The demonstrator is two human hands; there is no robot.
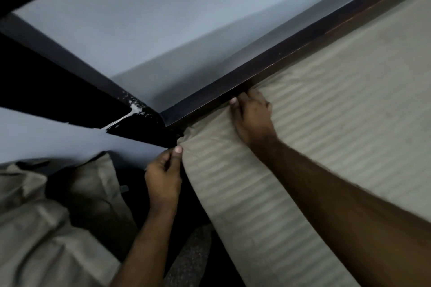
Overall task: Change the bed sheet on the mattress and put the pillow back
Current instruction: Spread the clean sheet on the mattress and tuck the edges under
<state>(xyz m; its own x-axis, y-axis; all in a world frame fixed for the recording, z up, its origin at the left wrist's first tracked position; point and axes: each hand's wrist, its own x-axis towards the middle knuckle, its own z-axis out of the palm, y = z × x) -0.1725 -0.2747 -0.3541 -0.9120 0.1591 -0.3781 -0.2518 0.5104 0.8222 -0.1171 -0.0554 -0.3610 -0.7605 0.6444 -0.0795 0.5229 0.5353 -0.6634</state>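
Note:
A beige striped bed sheet [314, 142] covers the mattress, which fills the right half of the view. My left hand [164, 177] pinches the sheet's edge at the mattress corner, thumb up against the fabric. My right hand [253, 119] lies on top of the sheet near the same corner, its fingertips pushed into the gap between the mattress and the dark wooden headboard [256, 72]. A beige pillow [102, 184] stands at the lower left, beside the bed.
A pale blue wall [151, 18] rises behind the headboard. Crumpled beige fabric [35, 228] is heaped at the lower left. A speckled floor [193, 256] shows in the narrow gap beside the mattress. A dark band [58, 91] crosses the wall at the left.

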